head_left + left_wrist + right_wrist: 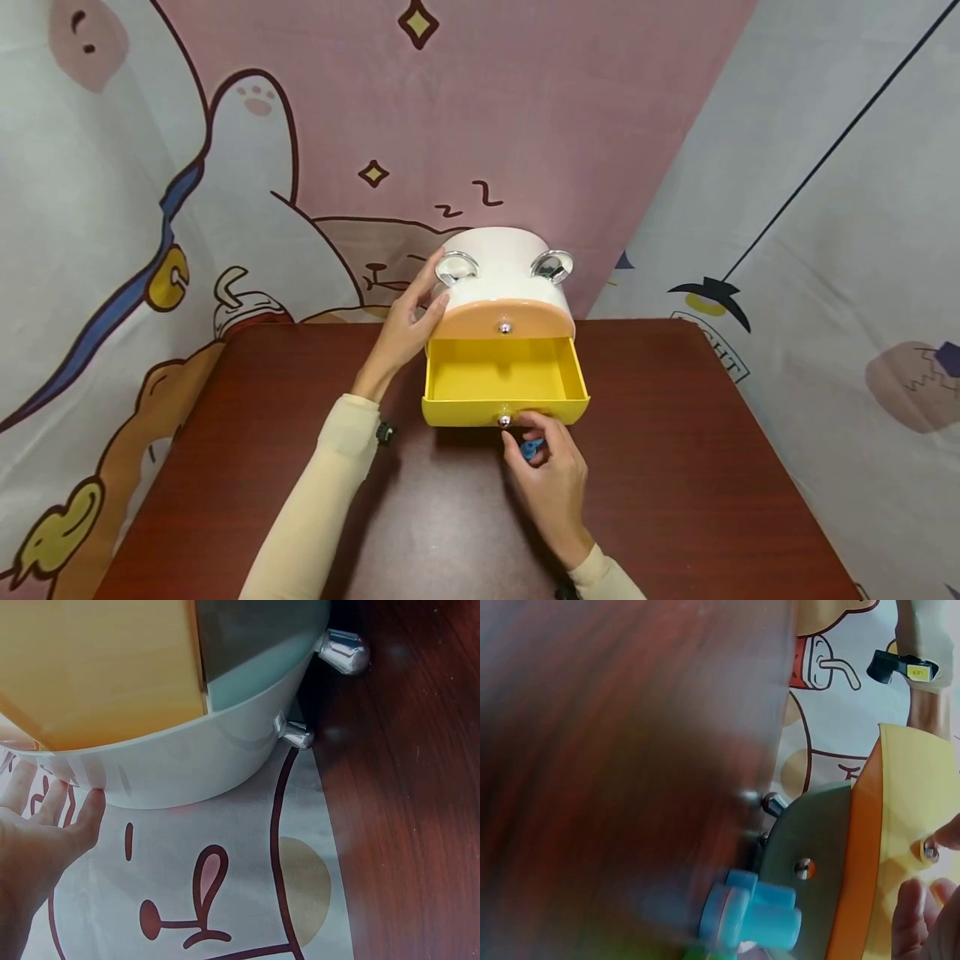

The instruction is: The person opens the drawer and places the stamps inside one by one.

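Observation:
A small white drawer cabinet [497, 250] with rounded top and two silvery, ear-like pieces stands at the back of the table. Its yellow lower drawer [501, 379] is pulled out and holds nothing; the orange upper drawer [487, 320] is in. My left hand [408, 329] rests its spread fingers against the cabinet's left side. At the yellow drawer's front, my right hand [551, 471] has its thumb and fingertips around the silver knob [930, 850]. A blue toy piece [761, 915] stands low in front of the cabinet, apart from those fingers, and shows through their gap in the head view.
The dark red-brown table [675, 467] reaches back to a wall covered by a cartoon-printed cloth [585, 100]. Close behind the cabinet, that cloth meets the table's back edge. Something green [709, 952] shows beside the blue piece.

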`<state>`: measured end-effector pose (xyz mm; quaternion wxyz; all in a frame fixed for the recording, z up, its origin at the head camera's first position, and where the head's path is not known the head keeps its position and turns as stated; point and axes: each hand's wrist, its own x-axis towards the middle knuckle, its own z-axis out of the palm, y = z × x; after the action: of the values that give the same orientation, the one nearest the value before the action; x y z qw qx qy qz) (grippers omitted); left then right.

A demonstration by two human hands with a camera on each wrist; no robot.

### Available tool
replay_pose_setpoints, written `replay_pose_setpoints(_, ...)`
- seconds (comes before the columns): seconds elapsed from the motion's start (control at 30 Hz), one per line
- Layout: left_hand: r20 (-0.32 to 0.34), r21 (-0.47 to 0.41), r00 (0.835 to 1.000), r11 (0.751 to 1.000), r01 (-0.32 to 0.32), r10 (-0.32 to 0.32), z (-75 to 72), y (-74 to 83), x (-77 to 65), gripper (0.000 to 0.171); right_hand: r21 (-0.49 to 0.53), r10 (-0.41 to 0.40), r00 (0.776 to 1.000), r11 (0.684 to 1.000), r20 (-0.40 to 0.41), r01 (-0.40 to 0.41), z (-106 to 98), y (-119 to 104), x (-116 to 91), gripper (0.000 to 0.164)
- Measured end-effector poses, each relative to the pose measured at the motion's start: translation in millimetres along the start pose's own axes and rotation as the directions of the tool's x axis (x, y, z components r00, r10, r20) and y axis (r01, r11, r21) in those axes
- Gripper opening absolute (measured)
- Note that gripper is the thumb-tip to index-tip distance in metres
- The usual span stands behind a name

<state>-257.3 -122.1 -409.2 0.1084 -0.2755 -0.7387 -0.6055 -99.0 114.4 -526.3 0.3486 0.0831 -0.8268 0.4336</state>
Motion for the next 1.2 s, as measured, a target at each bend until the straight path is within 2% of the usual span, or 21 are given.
replay_pose_setpoints(0.4, -0.008, -0.011, 0.999, 0.999, -0.035, 0.035, 3.0, -0.4, 0.4, 0.065, -0.112, -0.007, 0.998, 0.994, 0.059, 0.014, -27, 13, -8, 0.048)
replay_pose_setpoints(0.63, -0.009, 0.002, 1.0, 1.0, -0.005, 0.005, 1.9, 1.9, -0.3, 0.064, -0.167, -0.042, 0.998, 0.985, 0.049, 0.05, -41, 21, -12, 0.052)
replay_pose_setpoints(0.8, -0.007, -0.001, 1.0, 1.0, -0.008, 0.008, 2.0, 1.9, 0.5, 0.064, -0.192, -0.002, 0.997, 0.981, 0.08, 0.017, -49, 25, -13, 0.053)
replay_pose_setpoints(1.03, -0.009, -0.002, 1.0, 1.0, 0.002, -0.002, 1.9, 2.1, 0.7, 0.065, -0.256, 0.119, 0.98, 0.964, 0.162, -0.074, -61, 29, -20, 0.054)
replay_pose_setpoints(1.2, -0.006, 0.008, 1.0, 1.0, 0.01, -0.01, 1.3, 2.8, -0.3, 0.066, -0.274, 0.139, 0.968, 0.958, 0.209, -0.079, -68, 32, -23, 0.052)
